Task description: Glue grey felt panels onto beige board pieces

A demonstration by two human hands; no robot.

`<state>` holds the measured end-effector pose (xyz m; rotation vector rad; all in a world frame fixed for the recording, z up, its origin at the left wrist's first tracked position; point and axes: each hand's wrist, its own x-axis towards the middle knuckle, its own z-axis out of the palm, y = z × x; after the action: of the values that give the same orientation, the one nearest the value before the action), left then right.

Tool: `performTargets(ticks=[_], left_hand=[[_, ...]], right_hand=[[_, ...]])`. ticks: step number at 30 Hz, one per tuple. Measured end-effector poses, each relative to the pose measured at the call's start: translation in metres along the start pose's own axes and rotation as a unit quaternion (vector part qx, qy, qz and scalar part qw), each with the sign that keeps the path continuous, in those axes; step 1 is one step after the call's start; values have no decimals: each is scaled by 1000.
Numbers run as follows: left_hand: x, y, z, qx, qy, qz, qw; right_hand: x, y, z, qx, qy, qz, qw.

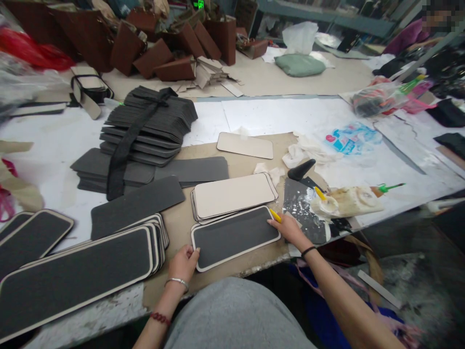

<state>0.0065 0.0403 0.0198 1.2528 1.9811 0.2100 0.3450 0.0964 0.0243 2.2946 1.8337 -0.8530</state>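
A dark grey rounded panel with a pale border [236, 238] lies on brown board in front of me. My left hand [183, 261] pinches its left end, thumb on top. At the opposite end, my right hand [288, 229] has closed fingers around a small yellow tool [275, 215], whose exact kind I cannot make out; its fingertips touch the panel's right edge. Just behind lies a short stack of cream panels [234, 194] with dark edges. To the left, bordered dark panels [76, 271] are piled near the table's front edge.
Grey sheets tied with a black strap [145, 131] stand behind on the left. At right are a glue-spotted dark board [300, 203], a glue-caked container [348, 201] and a black conical object [301, 169]. Brown box-like pieces [174, 53] crowd the far side.
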Motion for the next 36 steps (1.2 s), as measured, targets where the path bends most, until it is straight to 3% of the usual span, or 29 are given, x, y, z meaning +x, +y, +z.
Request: performTargets(ticks=[4,6,10,13,18,24,26,29,32,36], left_hand=[[-5,3,-8,132,16,19,991],[-5,2,-8,155,70,84,982],[11,12,-2,141,211,287,924],[34,25,3,155,243,367,885],[64,30,12,153,223,414,869],[71,24,15,121,236,433,862],[71,24,14,115,232,433,863],[71,24,12,114,226,429,867],[71,23,11,119,228,437,862],[71,21,10,122,235,447,855]], right_hand=[[-8,-4,-15,-64,37,20,997],[-11,-11,-30,-41,72,16,996],[-7,-45,-67,168,148,-58,973],[6,-88,-79,297,171,-131,930],[34,-160,-53,452,83,-153,875],[56,-213,-7,499,6,-158,852],[60,-216,0,488,8,-148,860],[66,-202,-3,414,49,-132,899],[74,-169,-18,326,106,-107,933],[84,-116,-47,239,172,-55,954]])
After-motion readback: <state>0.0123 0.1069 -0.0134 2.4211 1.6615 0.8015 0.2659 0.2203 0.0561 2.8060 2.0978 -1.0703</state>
